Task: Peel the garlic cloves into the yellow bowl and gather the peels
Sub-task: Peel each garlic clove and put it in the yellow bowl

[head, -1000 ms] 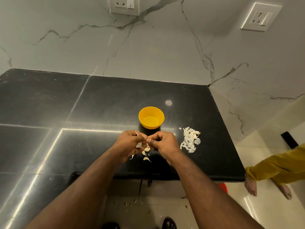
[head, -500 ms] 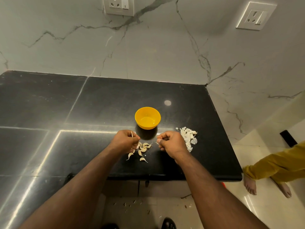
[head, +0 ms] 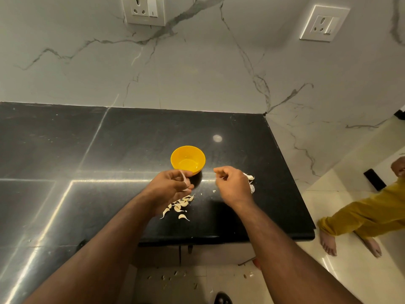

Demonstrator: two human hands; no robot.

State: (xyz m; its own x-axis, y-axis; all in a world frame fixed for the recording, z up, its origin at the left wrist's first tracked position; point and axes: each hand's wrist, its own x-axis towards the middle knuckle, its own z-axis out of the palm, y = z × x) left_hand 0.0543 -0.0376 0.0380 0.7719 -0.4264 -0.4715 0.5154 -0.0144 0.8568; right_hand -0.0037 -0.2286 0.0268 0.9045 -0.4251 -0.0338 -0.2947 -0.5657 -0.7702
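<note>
The yellow bowl (head: 188, 157) stands on the black counter (head: 131, 150), and nothing shows inside it. Just in front of it, my left hand (head: 169, 185) grips a garlic clove (head: 183, 179) whose thin tail sticks up between the fingers. Several unpeeled cloves (head: 179, 207) lie on the counter below that hand. My right hand (head: 232, 185) is off to the right with curled fingers, pinching a small bit of peel (head: 223, 177). It covers most of the peel pile (head: 251, 183); only the pile's right edge shows.
The counter's front edge (head: 219, 238) and right edge are near both hands. Peel scraps lie on the floor (head: 175, 275) below. Another person in yellow trousers (head: 361, 216) stands barefoot at the right. Two wall sockets (head: 143, 9) sit on the marble backsplash.
My hands were together over the cloves and have drawn apart. The right hand has moved right, over the peel pile, with a bit of peel. The left keeps the clove.
</note>
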